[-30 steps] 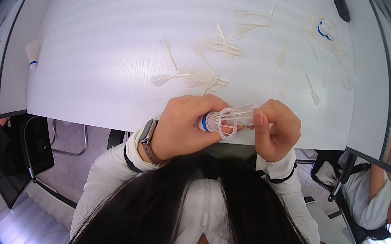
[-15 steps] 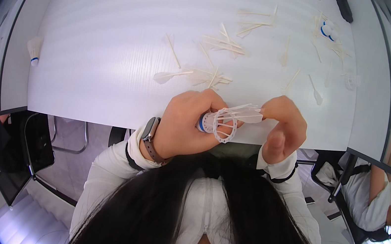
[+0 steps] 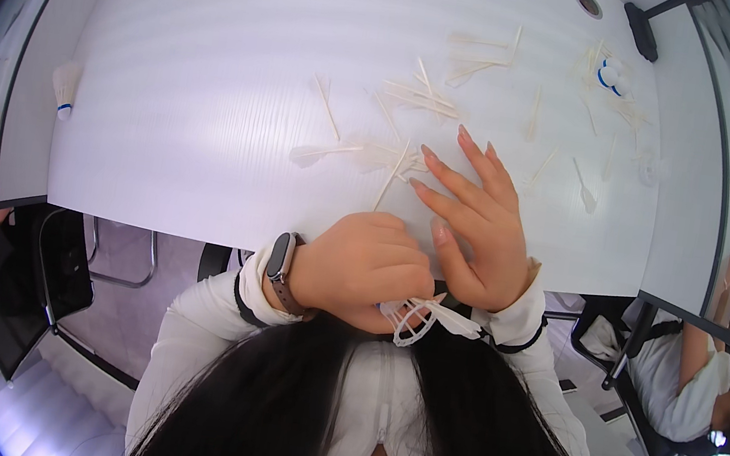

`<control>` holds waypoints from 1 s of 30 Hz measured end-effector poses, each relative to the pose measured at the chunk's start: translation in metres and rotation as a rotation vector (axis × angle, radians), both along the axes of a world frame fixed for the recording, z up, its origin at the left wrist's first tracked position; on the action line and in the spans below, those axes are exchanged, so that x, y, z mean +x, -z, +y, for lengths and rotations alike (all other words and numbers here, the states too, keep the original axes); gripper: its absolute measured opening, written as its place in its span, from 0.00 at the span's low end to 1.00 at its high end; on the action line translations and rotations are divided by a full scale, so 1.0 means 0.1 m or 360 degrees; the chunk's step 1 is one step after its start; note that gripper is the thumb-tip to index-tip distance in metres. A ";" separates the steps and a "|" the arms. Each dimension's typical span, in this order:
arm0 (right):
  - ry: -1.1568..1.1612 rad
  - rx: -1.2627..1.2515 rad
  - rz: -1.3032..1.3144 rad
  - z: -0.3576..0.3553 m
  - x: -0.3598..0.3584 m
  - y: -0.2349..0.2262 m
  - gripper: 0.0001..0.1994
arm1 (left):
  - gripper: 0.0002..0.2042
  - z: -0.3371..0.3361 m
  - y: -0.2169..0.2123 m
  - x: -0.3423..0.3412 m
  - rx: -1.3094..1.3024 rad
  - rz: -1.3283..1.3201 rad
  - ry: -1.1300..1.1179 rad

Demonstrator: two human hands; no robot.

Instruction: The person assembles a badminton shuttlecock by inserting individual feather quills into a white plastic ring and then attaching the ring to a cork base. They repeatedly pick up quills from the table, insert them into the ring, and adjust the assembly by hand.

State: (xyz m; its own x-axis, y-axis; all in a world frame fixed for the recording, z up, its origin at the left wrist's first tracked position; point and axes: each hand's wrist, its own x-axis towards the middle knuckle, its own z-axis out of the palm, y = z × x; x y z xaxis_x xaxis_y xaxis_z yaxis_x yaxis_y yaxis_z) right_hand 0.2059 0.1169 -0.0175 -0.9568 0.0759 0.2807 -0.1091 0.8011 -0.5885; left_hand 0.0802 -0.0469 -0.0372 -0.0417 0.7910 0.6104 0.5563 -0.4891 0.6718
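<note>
— My left hand is clenched around the stripped shuttlecock, just off the table's near edge; its feather end points right, under my right hand.

— And the right?

— Open, fingers spread, holding nothing. It's nearer the loose feathers, just ahead. I count one whole shuttlecock far left; the feathers are too scattered to count.

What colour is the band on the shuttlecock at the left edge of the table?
Blue, around its white cork base; the shuttlecock shows in the head view.
</note>
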 end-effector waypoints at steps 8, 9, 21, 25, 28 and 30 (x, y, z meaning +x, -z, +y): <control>0.0048 0.0046 -0.0067 0.00 0.01 0.05 0.18 | 0.08 0.04 -0.05 -0.03 -0.0325 -0.0031 -0.0188; 0.0052 0.0028 -0.0047 0.01 0.01 0.05 0.18 | 0.08 0.05 -0.05 -0.03 -0.0332 -0.0058 -0.0223; 0.0386 0.0022 0.0133 -0.04 0.01 0.10 0.15 | 0.12 0.05 -0.05 -0.02 -0.0553 -0.0314 -0.0284; 0.0435 0.0037 0.0128 -0.05 0.02 0.11 0.15 | 0.08 0.08 -0.04 0.01 -0.0480 -0.0307 -0.0451; 0.0442 0.0069 0.0117 -0.05 0.02 0.09 0.15 | 0.09 0.08 -0.05 0.01 -0.0488 -0.0277 -0.0526; 0.0444 0.0078 0.0120 -0.05 0.01 0.07 0.15 | 0.09 0.07 -0.06 0.02 -0.0495 -0.0239 -0.0604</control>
